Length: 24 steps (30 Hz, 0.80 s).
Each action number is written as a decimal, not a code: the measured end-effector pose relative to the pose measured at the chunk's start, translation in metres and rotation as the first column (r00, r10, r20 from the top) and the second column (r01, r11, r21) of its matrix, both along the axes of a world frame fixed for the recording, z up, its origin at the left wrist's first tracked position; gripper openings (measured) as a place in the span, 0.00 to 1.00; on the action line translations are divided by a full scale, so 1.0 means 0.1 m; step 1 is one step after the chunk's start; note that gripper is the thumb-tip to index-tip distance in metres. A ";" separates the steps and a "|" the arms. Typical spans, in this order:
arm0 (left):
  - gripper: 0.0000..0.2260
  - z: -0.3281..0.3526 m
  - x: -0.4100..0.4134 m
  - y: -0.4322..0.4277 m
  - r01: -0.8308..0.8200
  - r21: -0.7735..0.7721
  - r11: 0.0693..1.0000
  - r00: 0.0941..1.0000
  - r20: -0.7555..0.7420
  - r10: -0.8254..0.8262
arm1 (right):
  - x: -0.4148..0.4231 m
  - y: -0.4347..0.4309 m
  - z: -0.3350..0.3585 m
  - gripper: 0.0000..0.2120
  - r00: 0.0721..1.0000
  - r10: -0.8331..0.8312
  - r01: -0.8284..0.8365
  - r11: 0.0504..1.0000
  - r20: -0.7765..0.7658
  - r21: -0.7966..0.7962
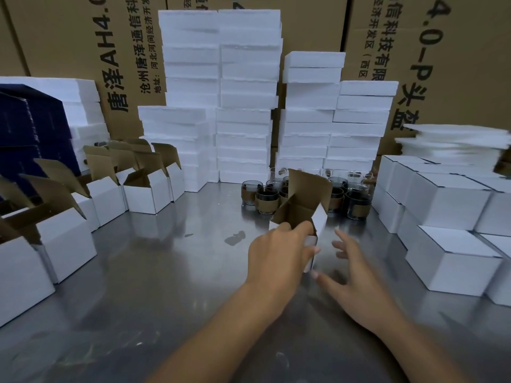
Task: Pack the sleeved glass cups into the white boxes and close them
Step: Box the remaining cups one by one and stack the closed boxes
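The left hand grips an open white cardboard box with brown lining. Right of it the right hand spreads wide, empty; brown-sleeved glass cups stand behind the box.

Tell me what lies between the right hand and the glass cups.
Only bare table separates the right hand from the glass cups, in the head view. The white box in the left hand is beside it.

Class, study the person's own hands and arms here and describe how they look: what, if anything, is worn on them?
The left hand and the right hand are bare: no gloves, rings or bracelets show. The left forearm and right forearm are uncovered too, with no sleeve, watch or band visible down to the picture's bottom edge.
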<state>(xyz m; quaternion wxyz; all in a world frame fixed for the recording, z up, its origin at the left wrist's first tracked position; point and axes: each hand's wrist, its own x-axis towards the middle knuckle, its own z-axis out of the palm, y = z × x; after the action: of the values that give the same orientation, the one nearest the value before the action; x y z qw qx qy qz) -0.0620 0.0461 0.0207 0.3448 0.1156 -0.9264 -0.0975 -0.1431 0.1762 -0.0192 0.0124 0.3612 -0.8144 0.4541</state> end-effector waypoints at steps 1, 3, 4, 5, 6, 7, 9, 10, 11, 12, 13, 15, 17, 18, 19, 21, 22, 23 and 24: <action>0.12 0.00 0.00 0.03 0.006 -0.005 1.000 1.000 0.008 -0.006 | -0.01 0.00 0.01 0.43 1.000 0.014 -0.013 1.000 0.024 -0.004; 0.13 0.01 0.01 0.07 0.014 0.006 1.000 0.999 0.031 -0.014 | -0.02 -0.01 0.03 0.47 0.996 0.041 -0.040 0.999 0.084 -0.014; 0.13 0.00 0.00 0.09 0.013 0.012 1.000 0.999 0.050 -0.013 | -0.03 -0.01 0.04 0.48 0.992 0.047 -0.045 0.999 0.114 -0.023; 0.14 -0.01 0.00 0.11 0.009 0.009 1.000 0.998 0.067 -0.009 | -0.05 -0.02 0.05 0.48 0.989 0.047 -0.042 0.998 0.138 -0.038; 0.14 -0.01 -0.01 0.13 0.005 0.001 1.000 0.997 0.077 -0.005 | -0.07 -0.02 0.05 0.47 0.987 0.044 -0.036 0.998 0.157 -0.057; 0.14 -0.02 -0.02 0.14 0.004 -0.007 1.000 0.997 0.078 -0.003 | -0.09 -0.03 0.06 0.46 0.983 0.044 -0.030 0.996 0.176 -0.078; 0.13 -0.05 -0.02 0.16 0.026 -0.007 1.000 0.998 0.050 -0.025 | -0.13 -0.04 0.05 0.43 0.974 0.048 -0.024 0.994 0.224 -0.107; 0.12 -0.07 -0.01 0.15 0.055 0.009 0.998 0.998 0.015 -0.055 | -0.16 -0.04 0.05 0.41 0.968 0.052 -0.025 0.994 0.247 -0.108; 0.12 -0.09 -0.01 0.15 0.093 0.043 0.995 0.995 -0.035 -0.091 | -0.18 -0.04 0.04 0.38 0.963 0.055 -0.028 0.994 0.265 -0.104; 0.13 -0.10 0.01 0.13 0.129 0.083 0.988 0.988 -0.095 -0.121 | -0.19 -0.04 0.04 0.36 0.960 0.055 -0.029 0.995 0.275 -0.098; 0.15 -0.11 0.01 0.11 0.152 0.113 0.982 0.979 -0.156 -0.134 | -0.20 -0.04 0.03 0.35 0.959 0.051 -0.026 0.995 0.279 -0.095; 0.18 -0.13 0.02 0.02 0.139 0.139 0.981 0.961 -0.256 -0.100 | -0.22 -0.03 0.03 0.33 0.960 0.041 -0.017 0.996 0.277 -0.089; 0.21 -0.16 0.02 -0.08 0.103 0.220 0.970 0.945 -0.327 -0.026 | -0.22 -0.03 0.03 0.33 0.964 0.033 -0.014 0.997 0.265 -0.074; 0.23 -0.17 0.02 -0.13 0.106 0.304 0.947 0.943 -0.333 0.002 | -0.21 -0.03 0.03 0.33 0.966 0.032 -0.015 0.998 0.256 -0.068; 0.25 -0.18 0.02 -0.17 0.122 0.415 0.902 0.950 -0.312 0.015 | -0.20 -0.03 0.03 0.34 0.968 0.031 -0.014 0.997 0.249 -0.070; 0.29 -0.17 0.01 -0.22 0.143 0.660 0.738 0.979 -0.203 -0.009 | -0.17 -0.03 0.02 0.37 0.974 0.034 -0.013 0.995 0.223 -0.096; 0.29 -0.17 0.00 -0.23 0.140 0.766 0.627 0.988 -0.145 -0.044 | -0.16 -0.04 0.03 0.38 0.978 0.039 -0.017 0.994 0.206 -0.109; 0.29 -0.16 -0.01 -0.23 0.143 0.842 0.520 0.990 -0.113 -0.089 | -0.15 -0.04 0.03 0.38 0.979 0.047 -0.023 0.992 0.199 -0.124; 0.28 -0.18 -0.02 -0.24 0.156 0.880 0.448 0.986 -0.110 -0.128 | -0.14 -0.05 0.04 0.38 0.977 0.061 -0.031 0.988 0.202 -0.149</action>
<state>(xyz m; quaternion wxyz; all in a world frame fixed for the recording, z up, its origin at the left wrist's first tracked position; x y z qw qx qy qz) -0.0635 0.0223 0.0031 0.2381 0.1985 -0.7425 -0.5938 -0.1575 0.1716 -0.0153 -0.0564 0.3292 -0.7675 0.5472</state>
